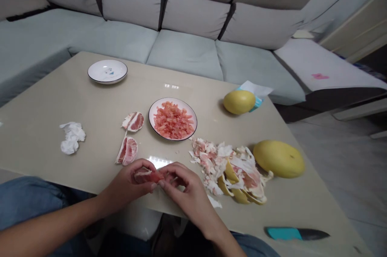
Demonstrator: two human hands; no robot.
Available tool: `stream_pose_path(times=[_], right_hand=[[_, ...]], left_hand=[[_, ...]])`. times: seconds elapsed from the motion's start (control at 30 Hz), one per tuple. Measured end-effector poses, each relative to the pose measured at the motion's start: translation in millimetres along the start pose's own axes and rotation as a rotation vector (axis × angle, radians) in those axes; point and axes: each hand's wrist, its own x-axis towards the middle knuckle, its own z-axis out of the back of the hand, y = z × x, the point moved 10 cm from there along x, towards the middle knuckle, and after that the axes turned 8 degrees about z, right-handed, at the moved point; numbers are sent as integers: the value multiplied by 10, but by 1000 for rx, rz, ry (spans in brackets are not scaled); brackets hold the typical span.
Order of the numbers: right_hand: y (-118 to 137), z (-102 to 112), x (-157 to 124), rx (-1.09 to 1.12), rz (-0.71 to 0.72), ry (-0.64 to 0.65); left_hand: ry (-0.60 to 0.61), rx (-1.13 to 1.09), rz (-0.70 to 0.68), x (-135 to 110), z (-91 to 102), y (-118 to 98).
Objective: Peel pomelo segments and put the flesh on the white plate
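My left hand and my right hand meet at the table's near edge, both closed on one pink pomelo segment. The right hand's fingertips pinch at the segment's skin. Just beyond the hands, two more unpeeled segments lie on the table. A white plate behind them is filled with peeled pink flesh pieces. To the right of my hands sits a heap of peel and membrane scraps.
Two whole yellow pomelos rest at the right. A knife with a teal handle lies near the front right corner. A crumpled tissue is at the left, a small white dish at the far left, a grey sofa behind.
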Motion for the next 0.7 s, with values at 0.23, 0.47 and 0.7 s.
stream_pose_path(times=[0.23, 0.47, 0.7], right_hand=[[94, -12, -18, -6, 109, -17], [73, -41, -41, 32, 43, -8], [-46, -72, -36, 95, -65, -28]], left_hand=[[-91, 139, -113, -28, 68, -146], [-51, 92, 37, -28, 54, 11], [15, 19, 30, -30, -9, -9]])
